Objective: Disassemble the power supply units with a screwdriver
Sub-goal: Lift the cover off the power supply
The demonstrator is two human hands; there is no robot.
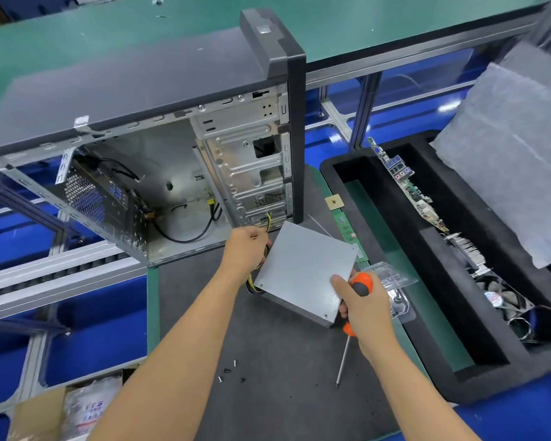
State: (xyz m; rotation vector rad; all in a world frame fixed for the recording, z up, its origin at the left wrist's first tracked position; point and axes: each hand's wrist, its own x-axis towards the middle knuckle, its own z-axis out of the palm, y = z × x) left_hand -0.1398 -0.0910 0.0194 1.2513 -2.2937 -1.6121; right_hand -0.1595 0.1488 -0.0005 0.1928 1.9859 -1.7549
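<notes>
A grey metal power supply unit (303, 265) sits tilted on the dark mat in front of the open computer case (159, 160). My left hand (247, 249) grips its far left edge, where yellow and black cables (252, 283) come out. My right hand (361, 308) holds the unit's near right corner, thumb on the top plate, and at the same time grips an orange and grey screwdriver (358, 284). The screwdriver's shaft (342, 361) points down toward me.
Several loose screws (231, 372) lie on the mat near me. A black foam tray (395, 249) on the right holds a motherboard (411, 189), a heatsink and a fan. A clear plastic blister (392, 281), a memory stick (350, 237) and a CPU chip (334, 202) lie beside the unit.
</notes>
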